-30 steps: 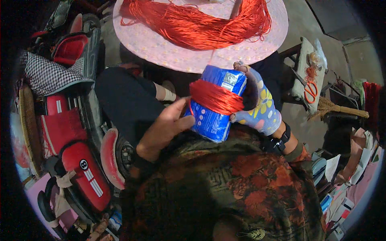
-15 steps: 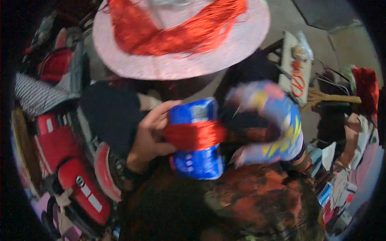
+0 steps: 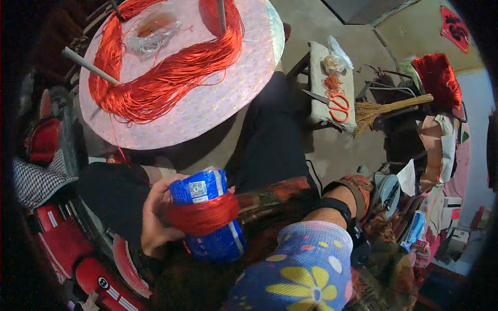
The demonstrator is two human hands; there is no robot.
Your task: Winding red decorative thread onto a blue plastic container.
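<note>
Homelike workspace, red cord [image 3: 171, 83], pink round table [image 3: 207, 111], scissors [image 3: 329, 101], straw broom [image 3: 378, 111]

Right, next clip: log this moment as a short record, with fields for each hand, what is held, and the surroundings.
Left hand: grips the blue packet at its left side
Packet wrap: red cord around the middle
Right hand: in a patterned glove, low and near the camera; fingers not visible, so holding cannot be told
Table: pink, round; bears a red skein, rods and a clear bag
Stool: orange-handled scissors, second bag
Right of stool: broom
</note>
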